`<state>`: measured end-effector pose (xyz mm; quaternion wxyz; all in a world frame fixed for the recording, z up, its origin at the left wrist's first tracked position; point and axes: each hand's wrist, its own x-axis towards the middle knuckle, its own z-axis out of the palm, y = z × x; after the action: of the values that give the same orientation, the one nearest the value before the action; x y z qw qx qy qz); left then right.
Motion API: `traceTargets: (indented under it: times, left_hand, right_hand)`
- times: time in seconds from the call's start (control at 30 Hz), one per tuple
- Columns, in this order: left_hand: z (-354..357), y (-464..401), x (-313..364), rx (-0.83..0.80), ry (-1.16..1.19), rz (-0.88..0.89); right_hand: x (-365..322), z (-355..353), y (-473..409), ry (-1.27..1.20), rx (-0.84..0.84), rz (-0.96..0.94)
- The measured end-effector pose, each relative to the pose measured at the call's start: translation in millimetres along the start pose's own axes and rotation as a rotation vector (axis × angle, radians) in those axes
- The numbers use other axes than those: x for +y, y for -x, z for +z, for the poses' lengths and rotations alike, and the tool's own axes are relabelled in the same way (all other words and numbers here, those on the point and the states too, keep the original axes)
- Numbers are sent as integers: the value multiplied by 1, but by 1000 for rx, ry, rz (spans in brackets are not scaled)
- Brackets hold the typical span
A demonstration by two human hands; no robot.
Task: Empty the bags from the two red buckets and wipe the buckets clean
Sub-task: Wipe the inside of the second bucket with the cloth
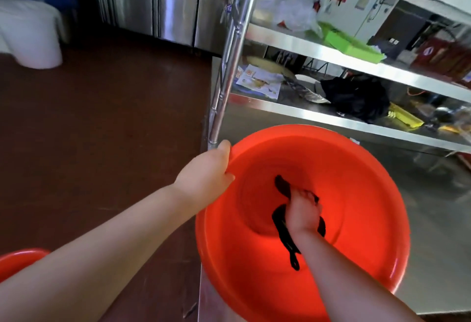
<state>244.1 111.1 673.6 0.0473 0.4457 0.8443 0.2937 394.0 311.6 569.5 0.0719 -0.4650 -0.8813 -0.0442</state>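
From the head view, the red bucket (331,169) is held tilted on the steel tabletop (433,220), its rim gripped by the left hand (204,171), fingers curled over the edge. Deep inside, a black cloth (281,235) is pinched by the right hand (303,216). A second red bucket (17,260) is glimpsed lower left.

Red bucket (356,169) tilted on steel table, dark cloth (283,232) inside.
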Motion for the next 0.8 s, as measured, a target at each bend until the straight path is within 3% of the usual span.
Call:
traceTargets:
  times: [0.07, 0.27, 0.37, 0.5, 0.67, 0.8]
  left_hand:
    - [1, -11, 1, 4, -3, -15]
    - [8, -29, 11, -29, 101, -21]
    - [9, -36, 17, -32, 110, -32]
    - [8, -38, 27, -45, 111, -12]
    - [10, -38, 41, -55, 128, 41]
    - [11, -36, 40, -53, 84, 20]
  right_hand:
    - [6, 3, -24, -33, 57, 53]
    - [-8, 50, -55, -107, -27, 168]
    - [-18, 65, -66, -174, -22, 106]
    - [-20, 75, -73, -137, 2, -112]
    - [-21, 82, -58, 3, 66, -613]
    - [-2, 102, -16, 102, -9, -902]
